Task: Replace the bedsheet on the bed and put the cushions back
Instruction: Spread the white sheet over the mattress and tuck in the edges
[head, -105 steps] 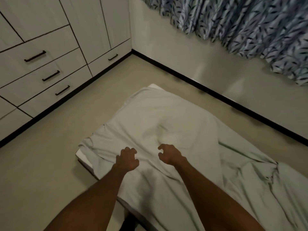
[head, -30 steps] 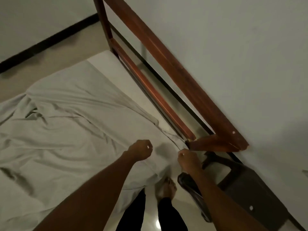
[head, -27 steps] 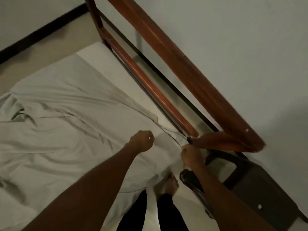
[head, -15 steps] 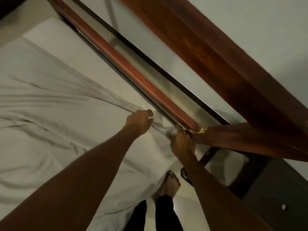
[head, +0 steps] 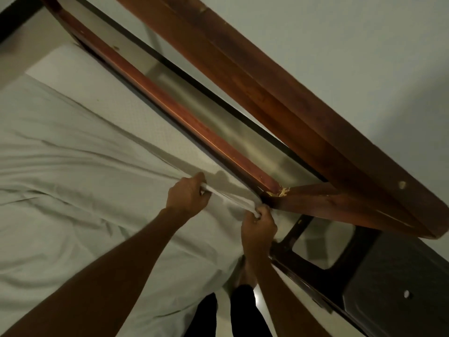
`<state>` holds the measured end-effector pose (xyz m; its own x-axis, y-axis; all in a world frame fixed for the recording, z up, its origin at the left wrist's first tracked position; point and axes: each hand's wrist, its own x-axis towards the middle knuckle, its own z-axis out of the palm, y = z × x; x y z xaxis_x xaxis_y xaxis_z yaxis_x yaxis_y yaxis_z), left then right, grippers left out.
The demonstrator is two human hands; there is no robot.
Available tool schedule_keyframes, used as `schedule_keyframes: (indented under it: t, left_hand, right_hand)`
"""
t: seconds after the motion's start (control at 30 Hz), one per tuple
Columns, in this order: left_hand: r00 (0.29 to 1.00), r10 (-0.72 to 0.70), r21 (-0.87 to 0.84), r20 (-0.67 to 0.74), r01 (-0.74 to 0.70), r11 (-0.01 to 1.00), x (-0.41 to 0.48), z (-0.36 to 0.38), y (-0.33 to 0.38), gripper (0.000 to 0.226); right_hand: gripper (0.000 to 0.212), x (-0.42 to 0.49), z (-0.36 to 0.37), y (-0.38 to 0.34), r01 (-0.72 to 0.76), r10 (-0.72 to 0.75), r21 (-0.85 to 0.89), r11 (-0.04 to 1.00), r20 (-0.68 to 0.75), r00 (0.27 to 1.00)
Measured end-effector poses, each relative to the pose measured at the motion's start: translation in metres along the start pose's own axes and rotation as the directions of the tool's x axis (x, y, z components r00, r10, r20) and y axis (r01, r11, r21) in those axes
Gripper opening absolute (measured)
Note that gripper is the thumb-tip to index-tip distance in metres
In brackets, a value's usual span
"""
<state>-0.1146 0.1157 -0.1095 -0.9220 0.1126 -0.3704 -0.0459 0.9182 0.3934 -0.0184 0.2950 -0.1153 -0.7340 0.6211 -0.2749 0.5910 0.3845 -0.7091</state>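
Hands: your left hand (head: 187,198) and right hand (head: 258,227) each pinch the bedsheet (head: 73,190) edge, fingers curled round it, with a taut strip between them.
Sheet: it lies rumpled over the mattress (head: 116,103) to your left.
Held edge: it runs alongside the headboard rail (head: 170,110), just beside it.
Nearer hand: your right, almost at the frame corner (head: 274,193).
Uncovered: bare mattress shows between sheet and rail farther along.
In the way: the rail, and a dark chair (head: 401,276) close on your right.
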Motion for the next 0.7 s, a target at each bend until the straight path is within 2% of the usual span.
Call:
schedule_keyframes:
  t: [0.07,0.17,0.27,0.37,0.47,0.5,0.57,0.63,0.7]
  left_hand:
    - [0.993,-0.033,-0.158,-0.116,0.014,0.987,0.002,-0.005,0.014,0.024]
    - [0.973,0.084,-0.302,-0.216,-0.148,0.942,0.009,-0.005,0.030,0.025]
    - [0.942,0.244,-0.327,-0.228,-0.311,0.892,0.019,-0.004,0.043,0.024]
    - [0.918,0.388,-0.255,-0.078,-0.394,0.883,0.027,0.005,0.042,0.023]
    - [0.874,0.460,-0.220,0.159,-0.422,0.879,0.027,0.012,0.029,0.014]
    - [0.858,0.462,-0.199,0.223,-0.424,0.883,0.027,0.015,0.027,0.028]
    - [0.817,0.491,-0.159,0.303,-0.464,0.871,0.030,0.015,0.030,0.057]
    - [0.766,0.532,-0.123,0.362,-0.526,0.841,0.035,0.017,0.039,0.065]
    - [0.712,0.561,-0.042,0.421,-0.603,0.797,0.039,0.020,0.044,0.056]
  right_hand:
    - [0.011,-0.012,0.000,-0.003,-0.034,0.038,0.068,0.997,-0.063,0.997]
    - [0.022,-0.018,-0.002,-0.011,-0.121,0.147,0.188,0.975,-0.134,0.980]
    - [0.019,-0.012,-0.002,-0.018,-0.021,0.074,0.268,0.963,-0.187,0.980]
    - [0.028,-0.004,-0.001,-0.014,0.122,-0.069,0.273,0.954,-0.197,0.978]
    - [0.046,-0.009,-0.005,0.001,0.076,-0.061,0.264,0.962,-0.063,0.996]
    - [0.053,-0.012,-0.006,0.008,0.047,-0.038,0.265,0.963,-0.038,0.999]
    - [0.061,-0.016,-0.007,0.026,-0.052,0.066,0.285,0.957,-0.040,0.997]
    - [0.058,-0.018,-0.007,0.040,-0.244,0.276,0.351,0.904,-0.045,0.960]
    - [0.043,-0.014,-0.006,0.051,-0.507,0.551,0.453,0.733,0.043,0.834]
